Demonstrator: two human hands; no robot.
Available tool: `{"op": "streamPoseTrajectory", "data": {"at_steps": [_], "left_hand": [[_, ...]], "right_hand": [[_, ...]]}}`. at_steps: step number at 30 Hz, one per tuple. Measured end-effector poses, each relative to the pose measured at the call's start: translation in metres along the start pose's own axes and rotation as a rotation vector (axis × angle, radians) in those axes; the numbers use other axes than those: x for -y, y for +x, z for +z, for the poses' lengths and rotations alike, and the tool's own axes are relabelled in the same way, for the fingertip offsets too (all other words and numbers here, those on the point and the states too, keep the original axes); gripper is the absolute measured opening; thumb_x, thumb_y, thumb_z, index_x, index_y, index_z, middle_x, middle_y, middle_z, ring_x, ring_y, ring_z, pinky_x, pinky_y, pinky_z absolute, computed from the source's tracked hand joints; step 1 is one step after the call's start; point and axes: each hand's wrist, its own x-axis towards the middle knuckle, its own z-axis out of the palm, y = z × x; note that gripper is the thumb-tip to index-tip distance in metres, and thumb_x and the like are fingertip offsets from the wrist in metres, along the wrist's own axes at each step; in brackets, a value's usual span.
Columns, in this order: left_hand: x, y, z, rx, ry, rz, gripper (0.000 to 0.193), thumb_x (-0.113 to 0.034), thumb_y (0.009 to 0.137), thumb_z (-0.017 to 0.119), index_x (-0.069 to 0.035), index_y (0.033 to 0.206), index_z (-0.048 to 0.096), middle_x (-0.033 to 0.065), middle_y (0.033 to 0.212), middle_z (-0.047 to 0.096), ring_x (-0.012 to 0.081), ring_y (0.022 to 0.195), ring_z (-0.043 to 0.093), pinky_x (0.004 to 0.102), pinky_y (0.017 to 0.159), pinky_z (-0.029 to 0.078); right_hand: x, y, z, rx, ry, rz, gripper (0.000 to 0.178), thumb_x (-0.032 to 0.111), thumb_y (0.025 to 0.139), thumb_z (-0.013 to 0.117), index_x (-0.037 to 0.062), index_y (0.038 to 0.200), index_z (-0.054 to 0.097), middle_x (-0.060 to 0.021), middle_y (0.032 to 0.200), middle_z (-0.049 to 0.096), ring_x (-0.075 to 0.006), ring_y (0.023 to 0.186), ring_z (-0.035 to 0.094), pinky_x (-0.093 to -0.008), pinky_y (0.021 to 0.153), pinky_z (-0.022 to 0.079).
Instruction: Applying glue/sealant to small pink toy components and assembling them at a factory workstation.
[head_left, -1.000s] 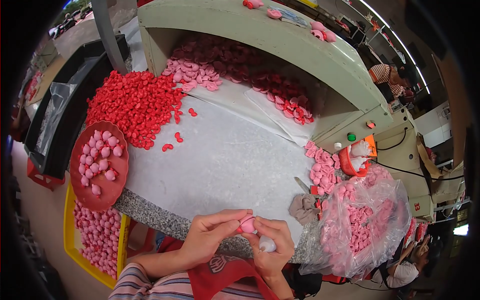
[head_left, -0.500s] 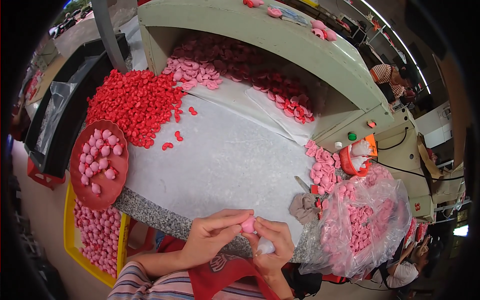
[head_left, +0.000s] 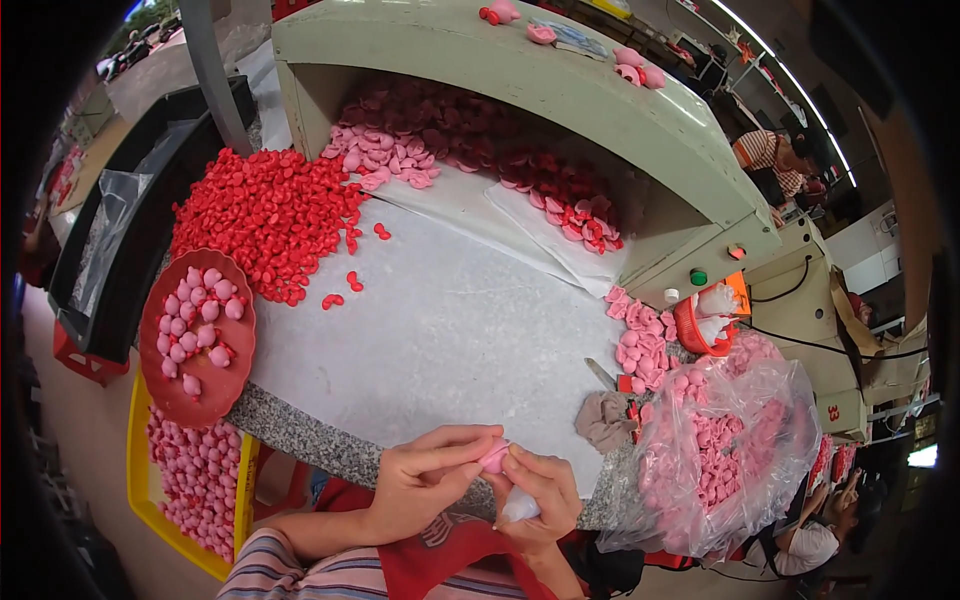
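One pink piece [head_left: 493,458] pinched between left hand [head_left: 415,482] and right hand [head_left: 548,488]

From where I stand, taking the hands as the middle of the dial and twelve as straight ahead of the worker, the pink piece sits over the table's near edge. The left hand has a narrow grip on it, thumb and forefinger pressed to its near-left side. The right hand meets it from the other side with its fingertips, and lower down the same hand has a small white bottle [head_left: 519,505] tucked in its curled fingers. Just behind the hands is a red apron [head_left: 445,555].

A pale sheet [head_left: 430,330] covers the tabletop from the hands toward twelve. Between two and three lies a crumpled grey cloth [head_left: 604,420], and at three a clear plastic bag [head_left: 765,400] bulges with pink pieces. At nine, lower than the tabletop, a yellow tray [head_left: 139,470] holds a mass of rounded pink-and-red pieces. A scalloped red plate [head_left: 205,392] at ten carries a few more like them.

Farther off, toward two, there is a loose pink heap [head_left: 640,345] with a red basket [head_left: 691,325] behind it. A big red heap [head_left: 265,220] spreads between ten and eleven. At twelve stands a pale machine [head_left: 480,62], its wide opening strewn with pink and red parts. Well beyond, between one and two, is a person in a striped top [head_left: 765,152].
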Motion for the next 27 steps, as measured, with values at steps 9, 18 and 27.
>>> {"op": "streamPoseTrajectory", "data": {"at_steps": [9, 18, 27], "left_hand": [[0.001, -0.001, 0.007, 0.000, -0.111, 0.028, 0.033, 0.011, 0.081, 0.045, -0.001, 0.109, 0.057, 0.0225, 0.115, 0.051, 0.0262, 0.104, 0.053, 0.0322, 0.086, 0.045], [0.009, -0.001, 0.007, 0.001, -0.175, 0.053, 0.029, 0.014, 0.079, 0.046, 0.005, 0.104, 0.058, 0.0204, 0.116, 0.050, 0.0239, 0.105, 0.053, 0.0301, 0.087, 0.045], [0.012, -0.003, 0.007, 0.031, -0.221, 0.097, 0.023, 0.003, 0.083, 0.048, 0.001, 0.104, 0.058, 0.0255, 0.112, 0.051, 0.0282, 0.102, 0.053, 0.0377, 0.087, 0.043]], "right_hand": [[-0.002, -0.002, -0.002, -0.024, -0.024, -0.075, 0.034, -0.001, 0.055, 0.076, 0.0026, 0.088, 0.065, -0.0119, 0.087, 0.063, -0.0188, 0.063, 0.060, -0.0246, 0.051, 0.048], [-0.004, -0.004, 0.001, -0.079, -0.086, -0.200, 0.033, 0.001, 0.057, 0.075, 0.0028, 0.088, 0.066, -0.0100, 0.088, 0.063, -0.0172, 0.055, 0.056, -0.0241, 0.046, 0.045], [0.000, -0.007, -0.004, -0.031, -0.083, -0.184, 0.033, 0.001, 0.056, 0.073, 0.0040, 0.088, 0.066, -0.0084, 0.090, 0.064, -0.0158, 0.055, 0.055, -0.0223, 0.045, 0.041]]}}
